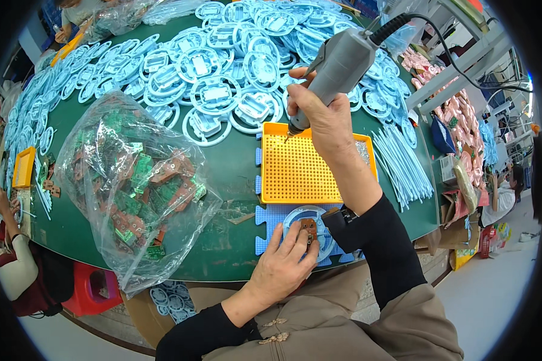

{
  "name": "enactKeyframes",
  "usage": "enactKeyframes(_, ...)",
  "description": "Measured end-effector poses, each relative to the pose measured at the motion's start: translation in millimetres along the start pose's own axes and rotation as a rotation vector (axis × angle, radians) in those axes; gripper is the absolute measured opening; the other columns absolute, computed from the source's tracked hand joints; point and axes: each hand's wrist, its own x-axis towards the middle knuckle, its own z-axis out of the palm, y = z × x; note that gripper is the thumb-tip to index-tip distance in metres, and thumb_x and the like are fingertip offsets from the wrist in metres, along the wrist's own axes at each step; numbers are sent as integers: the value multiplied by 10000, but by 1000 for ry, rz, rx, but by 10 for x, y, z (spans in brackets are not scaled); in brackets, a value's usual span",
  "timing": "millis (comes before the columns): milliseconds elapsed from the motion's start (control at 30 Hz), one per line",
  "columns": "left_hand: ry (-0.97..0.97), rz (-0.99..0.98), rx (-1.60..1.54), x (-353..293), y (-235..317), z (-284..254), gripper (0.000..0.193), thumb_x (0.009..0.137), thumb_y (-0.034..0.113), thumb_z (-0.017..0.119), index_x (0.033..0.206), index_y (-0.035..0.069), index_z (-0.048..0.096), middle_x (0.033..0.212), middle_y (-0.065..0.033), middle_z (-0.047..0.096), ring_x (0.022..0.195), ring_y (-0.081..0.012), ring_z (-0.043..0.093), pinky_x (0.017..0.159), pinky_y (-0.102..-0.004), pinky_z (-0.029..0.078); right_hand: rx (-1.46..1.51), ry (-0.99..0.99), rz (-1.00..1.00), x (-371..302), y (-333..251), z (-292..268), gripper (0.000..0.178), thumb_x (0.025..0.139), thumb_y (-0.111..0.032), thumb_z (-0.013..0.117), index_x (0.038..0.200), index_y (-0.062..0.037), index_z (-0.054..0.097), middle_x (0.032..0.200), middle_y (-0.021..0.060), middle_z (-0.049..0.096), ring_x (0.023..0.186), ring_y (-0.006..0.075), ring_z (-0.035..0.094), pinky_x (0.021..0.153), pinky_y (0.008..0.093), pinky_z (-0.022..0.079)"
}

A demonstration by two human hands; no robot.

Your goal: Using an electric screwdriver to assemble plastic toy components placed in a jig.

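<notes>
My right hand (326, 117) is wrapped round a grey electric screwdriver (344, 63), which is tilted with its cable at the top. The tip points down over the left part of a yellow tray (270, 194) with a grid of small holes. Closer to me, a light-blue round plastic frame (329, 240) lies on a blue foam mat (262, 231). A small brown circuit board (309, 227) sits on that frame. The fingers of my left hand (286, 262) press on the board and hold it there; the thumb's contact is partly hidden.
A clear plastic bag (132, 192) of green and brown circuit boards stands to the left. Many light-blue frames (217, 96) are heaped across the far table. Light-blue strips (403, 168) lie right of the tray. Another person's arm (9, 219) shows at the left edge.
</notes>
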Motion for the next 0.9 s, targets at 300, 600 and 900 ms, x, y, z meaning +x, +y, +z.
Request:
enactKeyframes(300,-26,3,16,-7,-14,15,493,715,231,775,1156,87,608,1203,-168,538,1266,-372,449,1051,-554,367,49,50,-38,20,218,-63,298,859,-140,689,1097,-20,556,703,30,568,642,121,566,602,265,445)
enactKeyframes(600,-42,-1,18,-21,-12,13,495,714,229,772,1159,86,609,1199,-170,534,1278,-372,433,1058,-556,362,145,58,-31,25,303,-40,232,853,-186,722,1014,-63,610,731,-12,595,618,65,567,584,213,457)
enactKeyframes(900,-10,22,7,-13,-11,54,517,687,188,791,1156,83,600,1184,-183,534,1225,-393,479,1023,-567,395,51,-20,-164,-97,-124,-117,375,888,-174,662,1186,8,526,717,27,589,671,141,580,655,286,474)
